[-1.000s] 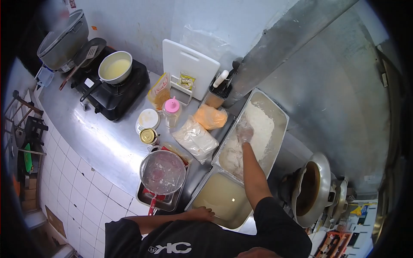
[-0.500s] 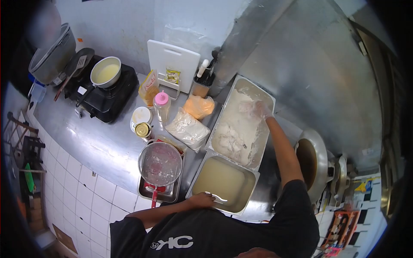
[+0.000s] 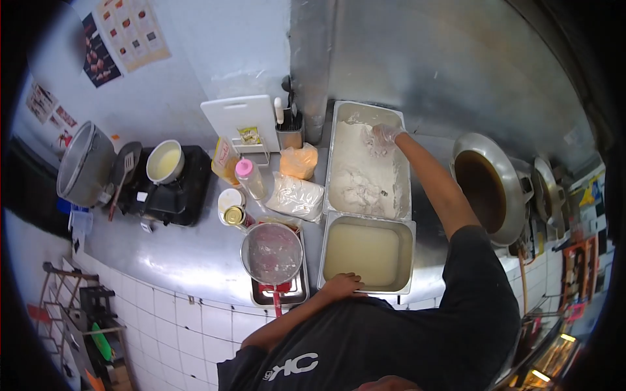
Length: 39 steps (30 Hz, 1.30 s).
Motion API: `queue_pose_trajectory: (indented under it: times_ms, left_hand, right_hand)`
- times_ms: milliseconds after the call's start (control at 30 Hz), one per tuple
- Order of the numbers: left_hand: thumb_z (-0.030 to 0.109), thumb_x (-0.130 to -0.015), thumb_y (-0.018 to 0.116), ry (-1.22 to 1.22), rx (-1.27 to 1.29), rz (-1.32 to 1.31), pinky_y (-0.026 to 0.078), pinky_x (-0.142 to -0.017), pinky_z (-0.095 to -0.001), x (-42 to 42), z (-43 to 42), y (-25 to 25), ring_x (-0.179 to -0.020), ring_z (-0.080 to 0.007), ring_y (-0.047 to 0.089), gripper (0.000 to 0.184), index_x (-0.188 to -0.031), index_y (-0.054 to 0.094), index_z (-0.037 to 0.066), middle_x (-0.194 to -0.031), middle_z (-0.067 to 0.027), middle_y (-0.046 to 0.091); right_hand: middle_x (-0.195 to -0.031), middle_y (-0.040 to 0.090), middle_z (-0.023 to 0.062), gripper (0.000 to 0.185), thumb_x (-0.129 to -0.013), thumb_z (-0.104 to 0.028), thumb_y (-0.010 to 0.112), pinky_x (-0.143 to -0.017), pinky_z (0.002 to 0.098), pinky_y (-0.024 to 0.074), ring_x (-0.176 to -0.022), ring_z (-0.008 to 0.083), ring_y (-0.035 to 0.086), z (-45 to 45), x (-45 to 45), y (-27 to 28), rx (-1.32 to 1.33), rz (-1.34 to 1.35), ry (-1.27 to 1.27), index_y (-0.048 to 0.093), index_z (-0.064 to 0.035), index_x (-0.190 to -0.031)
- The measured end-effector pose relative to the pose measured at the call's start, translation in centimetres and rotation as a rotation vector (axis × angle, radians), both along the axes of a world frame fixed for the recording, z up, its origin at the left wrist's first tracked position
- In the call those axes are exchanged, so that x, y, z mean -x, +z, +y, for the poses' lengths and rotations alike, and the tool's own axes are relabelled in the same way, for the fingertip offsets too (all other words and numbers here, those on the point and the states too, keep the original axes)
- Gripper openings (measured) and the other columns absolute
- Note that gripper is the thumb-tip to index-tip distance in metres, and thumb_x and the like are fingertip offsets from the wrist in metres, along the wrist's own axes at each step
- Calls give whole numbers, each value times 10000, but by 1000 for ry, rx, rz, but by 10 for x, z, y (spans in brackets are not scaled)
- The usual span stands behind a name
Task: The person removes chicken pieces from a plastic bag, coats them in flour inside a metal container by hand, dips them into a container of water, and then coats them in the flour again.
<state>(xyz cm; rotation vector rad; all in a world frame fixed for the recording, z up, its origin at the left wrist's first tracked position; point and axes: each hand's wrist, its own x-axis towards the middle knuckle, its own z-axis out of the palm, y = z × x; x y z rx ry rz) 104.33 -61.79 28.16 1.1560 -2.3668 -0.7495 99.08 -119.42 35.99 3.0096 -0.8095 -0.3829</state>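
Note:
My right hand [image 3: 386,135], in a clear plastic glove, reaches into the far part of a deep metal pan [image 3: 407,179] of white flour [image 3: 355,156]. Its fingers are blurred and partly sunk in the flour, so their hold is hidden. Several floury lumps [image 3: 358,192] lie in the pan's near half. Directly in front of it, touching, stands a second metal pan [image 3: 407,251] with cloudy pale liquid [image 3: 362,251]. My bare left hand [image 3: 343,285] is closed over the near left rim of this pan, fingers bent over the edge.
Left of the pans are a floury sieve [image 3: 272,254] on a metal tray [image 3: 298,294], a bag of white powder [image 3: 295,197], an orange bag [image 3: 298,161] and a pink-capped bottle [image 3: 251,179]. A stove [image 3: 189,195] bears a saucepan [image 3: 165,163]. A wok of brown liquid [image 3: 482,189] stands right.
The camera view has turned and shifted. My right hand has moved toward the far end of the flour pan. My left hand stays at the liquid pan's near rim.

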Motion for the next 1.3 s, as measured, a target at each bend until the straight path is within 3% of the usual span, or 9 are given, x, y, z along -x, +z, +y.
queue_pose_trajectory:
  times_ms: [100,233,300,433,500,733,833,933,1300]
  left_hand:
    - [550,-928,541,-1,-9,-8,520,-849,-418,0,-1,12,-980,-288,631,485,-941,675,84,-953,-95,635]
    - [545,-926,555,24,-61,-18,515,-850,-423,-1,1,24,-976,-288,633,481,-898,675,80,-939,-102,633]
    - [549,-924,566,33,-37,-8,520,-827,-424,0,1,29,-936,-292,637,483,-875,668,79,-910,-99,627]
    - [500,-918,611,79,111,69,493,-830,-410,-1,7,36,-904,-270,634,409,-849,666,101,-868,-84,614]
    - [470,-914,630,96,245,141,474,-830,-400,-3,13,43,-892,-257,627,368,-845,667,111,-856,-76,607]
    - [279,-864,699,-75,309,388,389,-811,-391,-18,25,46,-766,-224,543,240,-732,604,103,-748,-42,505]
    - [259,-875,681,-127,283,394,375,-824,-397,-17,41,50,-748,-221,525,249,-717,585,92,-723,-40,472]
    - [250,-901,646,-144,258,396,373,-839,-396,-18,49,49,-738,-225,523,253,-731,582,74,-717,-40,465]
    - [249,-948,588,-43,116,343,378,-813,-374,-34,67,48,-751,-235,544,300,-719,609,57,-708,-69,529]
  right_hand:
    - [-1050,705,229,339,-826,-294,653,-804,434,553,-931,342,705,113,-19,120,40,133,-263,723,-7,-991]
    - [-997,725,202,409,-812,-356,694,-743,400,564,-817,332,705,73,15,58,-738,-307,-345,727,6,-999]
    - [-734,670,219,182,-764,-178,628,-662,384,531,-661,327,628,122,8,102,6,25,-91,706,-17,-795]
    - [-833,688,208,224,-775,-215,675,-705,377,526,-730,308,637,231,39,200,-551,-172,-193,693,-4,-849]
    - [-918,690,202,265,-757,-228,726,-725,375,517,-772,296,630,249,61,195,-446,-293,-34,682,-6,-895]
    - [-723,598,227,226,-711,-157,703,-650,403,492,-616,299,545,320,96,95,-482,-144,199,622,52,-745]
    - [-768,622,165,230,-807,-194,701,-715,370,502,-715,275,595,370,97,60,-659,-268,278,632,4,-901]
    - [-819,636,135,198,-848,-190,655,-761,351,498,-783,265,605,407,92,43,-276,-107,332,630,-15,-938]
    - [-955,657,239,353,-774,-211,637,-743,455,543,-815,340,669,407,156,-145,-143,-360,-63,656,-31,-1077]
